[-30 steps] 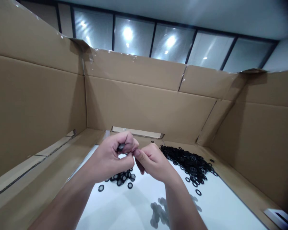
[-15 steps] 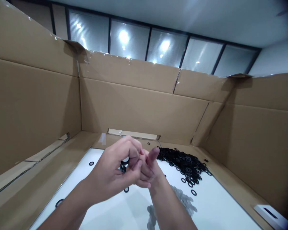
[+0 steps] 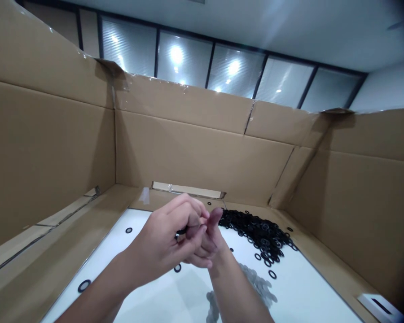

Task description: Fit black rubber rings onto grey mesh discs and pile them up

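My left hand (image 3: 175, 237) reaches in from the left with its fingers curled closed. Black rings (image 3: 181, 232) show partly in the gap between its fingers and thumb. Its fingertips press against the palm side of my right hand (image 3: 211, 244), whose thumb sticks up while the other fingers curl in. What lies between the fingertips is hidden. Both hands are held above a white board (image 3: 168, 300). On the board behind them is a heap of black rings (image 3: 259, 231), and overlapping grey translucent discs (image 3: 256, 282) lie beside my right forearm.
Loose black rings lie near the board's left edge (image 3: 84, 285), farther back (image 3: 129, 230) and below my left hand (image 3: 177, 268). Cardboard walls (image 3: 195, 152) surround the board. A white box with a dark slot (image 3: 379, 307) is at lower right.
My left hand has shifted slightly to the right, its fingertips now nearer my right thumb. Less of the black rings shows between its fingers. My right hand has barely moved.
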`<state>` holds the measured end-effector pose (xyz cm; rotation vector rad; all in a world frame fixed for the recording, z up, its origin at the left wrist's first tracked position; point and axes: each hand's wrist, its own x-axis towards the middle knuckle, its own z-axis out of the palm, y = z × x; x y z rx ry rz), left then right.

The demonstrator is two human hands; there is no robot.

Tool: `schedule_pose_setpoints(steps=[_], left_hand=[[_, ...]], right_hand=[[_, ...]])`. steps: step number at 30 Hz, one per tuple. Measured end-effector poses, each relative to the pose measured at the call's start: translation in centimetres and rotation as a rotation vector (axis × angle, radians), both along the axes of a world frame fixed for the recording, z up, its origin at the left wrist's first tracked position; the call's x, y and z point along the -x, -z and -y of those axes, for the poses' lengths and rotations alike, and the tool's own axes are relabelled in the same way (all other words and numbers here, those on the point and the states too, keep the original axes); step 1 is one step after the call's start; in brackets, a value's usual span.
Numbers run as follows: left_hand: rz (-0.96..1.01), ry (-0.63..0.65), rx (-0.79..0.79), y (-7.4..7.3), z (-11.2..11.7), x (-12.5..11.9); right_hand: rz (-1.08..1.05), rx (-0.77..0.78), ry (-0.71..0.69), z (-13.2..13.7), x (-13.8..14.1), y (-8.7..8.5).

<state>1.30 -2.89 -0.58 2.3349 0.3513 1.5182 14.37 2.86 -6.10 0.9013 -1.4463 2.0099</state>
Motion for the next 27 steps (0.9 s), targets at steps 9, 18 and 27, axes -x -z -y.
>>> schedule_pose_setpoints(steps=[9,18,27], left_hand=[[-0.011,0.006,-0.012,0.1,0.0,0.0],[-0.068,-0.079,0.027,-0.5,0.4,0.8],[-0.068,-0.111,0.105,-0.9,0.9,1.3]], right_hand=[[0.001,0.005,0.021,0.2,0.3,-0.1],[0.418,0.117,0.572,0.8,-1.2,-0.4],[0.475,0.054,0.796,1.1,-1.4,-0.7]])
